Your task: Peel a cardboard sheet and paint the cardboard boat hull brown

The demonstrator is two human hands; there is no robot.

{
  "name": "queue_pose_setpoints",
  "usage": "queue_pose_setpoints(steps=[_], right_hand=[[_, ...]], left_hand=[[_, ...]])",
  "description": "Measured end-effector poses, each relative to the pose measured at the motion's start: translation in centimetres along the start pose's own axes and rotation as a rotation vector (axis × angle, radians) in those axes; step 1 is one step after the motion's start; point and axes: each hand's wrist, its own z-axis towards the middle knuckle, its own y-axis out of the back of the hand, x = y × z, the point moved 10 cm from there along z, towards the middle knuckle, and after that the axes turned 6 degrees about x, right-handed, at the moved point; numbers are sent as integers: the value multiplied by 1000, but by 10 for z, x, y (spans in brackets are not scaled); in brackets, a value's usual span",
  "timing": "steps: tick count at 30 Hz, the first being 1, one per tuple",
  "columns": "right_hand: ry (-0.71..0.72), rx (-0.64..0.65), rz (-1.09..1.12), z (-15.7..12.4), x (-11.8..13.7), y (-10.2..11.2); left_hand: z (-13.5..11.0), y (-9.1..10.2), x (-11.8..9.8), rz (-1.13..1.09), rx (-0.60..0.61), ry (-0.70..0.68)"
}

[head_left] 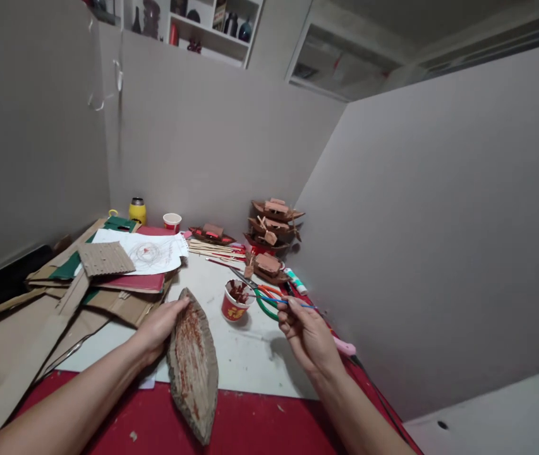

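My left hand (159, 327) grips the far left edge of a boat-shaped cardboard hull (193, 366) streaked with reddish-brown paint, which lies on the table in front of me. My right hand (304, 332) is closed in a pinch on a thin blue-handled paintbrush (281, 301). The brush's tip reaches into a small red paper cup (236, 302) of brown paint standing just beyond the hull.
Cardboard sheets (36, 328), a corrugated piece (105, 258) and a drawn paper (150, 253) lie on the left. Finished brown model boats (273, 224) are stacked in the back corner. Wooden sticks (212, 249), scissors (264, 296), a glue tube (295, 281), another cup (172, 222) and a yellow bottle (137, 210) sit nearby. Grey partition walls enclose the table.
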Motion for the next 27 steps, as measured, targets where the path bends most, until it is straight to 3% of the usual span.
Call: queue_pose_setpoints(steps=[4,12,18,24,27], right_hand=[[-67,103,-2,-21,-15,-28],[-25,357,-235,-49,-27,-65],[-15,411,-349,-55,-28,-72],[-13,585,-457,-67,-24,-75],[44,564,-446,-68,-17,-72]], left_hand=[[-1,3,-5,109,-31,-37],[2,3,-4,231,-21,-52],[3,-5,-3,224,34,-33],[3,-9,-1,218,50,-12],[4,-9,2,233,44,0]])
